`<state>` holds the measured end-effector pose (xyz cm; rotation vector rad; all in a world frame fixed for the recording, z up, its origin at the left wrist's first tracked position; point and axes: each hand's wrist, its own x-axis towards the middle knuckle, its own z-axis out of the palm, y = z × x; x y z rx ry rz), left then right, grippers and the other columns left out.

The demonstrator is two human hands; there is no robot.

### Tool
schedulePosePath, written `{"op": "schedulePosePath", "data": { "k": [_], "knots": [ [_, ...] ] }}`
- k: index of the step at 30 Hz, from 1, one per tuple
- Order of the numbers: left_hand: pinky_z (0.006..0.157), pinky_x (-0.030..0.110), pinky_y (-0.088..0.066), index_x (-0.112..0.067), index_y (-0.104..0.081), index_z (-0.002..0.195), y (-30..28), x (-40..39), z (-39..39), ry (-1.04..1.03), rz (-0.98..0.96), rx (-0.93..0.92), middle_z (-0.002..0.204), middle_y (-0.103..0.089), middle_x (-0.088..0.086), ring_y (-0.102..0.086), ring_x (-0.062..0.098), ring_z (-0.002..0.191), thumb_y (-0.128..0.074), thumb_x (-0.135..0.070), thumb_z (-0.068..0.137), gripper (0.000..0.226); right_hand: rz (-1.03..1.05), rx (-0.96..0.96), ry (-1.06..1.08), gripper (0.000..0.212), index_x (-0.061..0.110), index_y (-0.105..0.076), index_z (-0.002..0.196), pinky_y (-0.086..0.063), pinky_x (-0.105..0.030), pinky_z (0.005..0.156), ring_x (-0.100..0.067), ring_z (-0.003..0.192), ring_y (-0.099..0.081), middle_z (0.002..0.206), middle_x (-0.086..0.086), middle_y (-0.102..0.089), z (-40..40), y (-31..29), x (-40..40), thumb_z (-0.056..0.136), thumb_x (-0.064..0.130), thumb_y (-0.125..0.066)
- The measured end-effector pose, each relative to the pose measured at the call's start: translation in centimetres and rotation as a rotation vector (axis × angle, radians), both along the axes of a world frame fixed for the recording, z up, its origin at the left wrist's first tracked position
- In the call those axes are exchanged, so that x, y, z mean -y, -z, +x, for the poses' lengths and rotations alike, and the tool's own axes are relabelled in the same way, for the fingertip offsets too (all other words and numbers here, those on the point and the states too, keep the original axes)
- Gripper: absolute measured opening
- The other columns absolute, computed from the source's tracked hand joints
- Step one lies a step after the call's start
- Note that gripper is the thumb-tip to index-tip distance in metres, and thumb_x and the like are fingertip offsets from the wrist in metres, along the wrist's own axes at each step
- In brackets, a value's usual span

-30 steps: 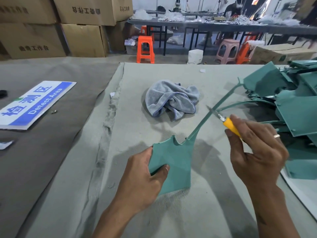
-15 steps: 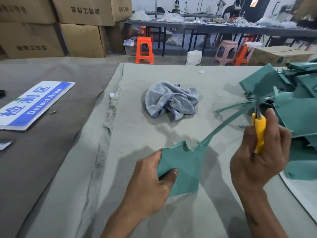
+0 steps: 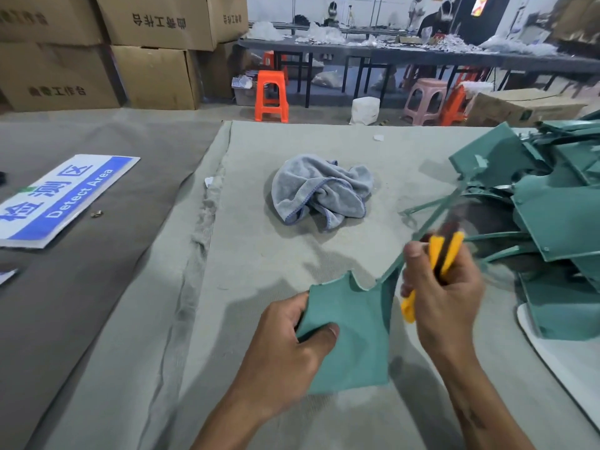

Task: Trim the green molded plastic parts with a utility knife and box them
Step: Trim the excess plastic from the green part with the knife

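Left hand (image 3: pixel 285 345) pinches the green part (image 3: pixel 350 336) at its left edge — thumb on top, fingers curled beneath — holding it just above the grey felt table (image 3: pixel 227 319). Right hand (image 3: pixel 444 293) grips the yellow utility knife (image 3: pixel 438 258) beside the part's thin stem; blade blurred, contact apparently unclear. More green parts (image 3: pixel 552 216) lie heaped at right.

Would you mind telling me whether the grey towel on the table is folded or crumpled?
Crumpled. The towel lies bunched in a loose heap on the table, with uneven creases and its stitched edge curling over itself.
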<state>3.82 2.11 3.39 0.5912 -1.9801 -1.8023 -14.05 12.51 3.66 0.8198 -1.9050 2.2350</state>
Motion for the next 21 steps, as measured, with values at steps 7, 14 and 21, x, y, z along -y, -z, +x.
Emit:
{"op": "schedulePosePath", "data": {
  "k": [7, 14, 21],
  "knots": [
    [0.055, 0.027, -0.046, -0.008, -0.076, 0.072, -0.1, 0.2, 0.4, 0.136, 0.304, -0.183, 0.075, -0.070, 0.004, -0.065, 0.018, 0.068, -0.067, -0.065, 0.085, 0.059, -0.100, 0.405, -0.126, 0.018, 0.018, -0.073, 0.070, -0.038, -0.025, 0.040, -0.016, 0.041, -0.043, 0.054, -0.002, -0.049, 1.4, 0.3, 1.1, 0.083, 0.024, -0.084],
    [0.098, 0.028, -0.054, -0.022, -0.073, 0.124, 0.3, -0.3, -1.0, -0.050, 0.226, -0.136, 0.122, -0.074, -0.007, -0.065, 0.009, 0.121, -0.069, -0.061, 0.076, 0.062, 0.046, 0.640, -0.223, 0.027, 0.008, -0.076, 0.061, -0.043, -0.018, 0.042, -0.013, 0.043, -0.054, 0.055, -0.004, -0.062, 2.7, 0.1, 2.2, 0.084, 0.020, -0.083],
    [0.068, 0.039, -0.056, -0.023, -0.078, 0.098, 0.4, -1.3, -1.1, -0.092, 0.139, -0.020, 0.089, -0.078, 0.001, -0.075, 0.020, 0.086, -0.056, -0.062, 0.086, 0.046, 0.136, 0.250, -0.339, 0.050, 0.022, -0.046, 0.056, -0.032, -0.021, 0.045, -0.010, 0.049, -0.031, 0.053, 0.009, -0.036, 5.1, 0.7, 2.6, 0.089, 0.041, -0.080]
  ]
}}
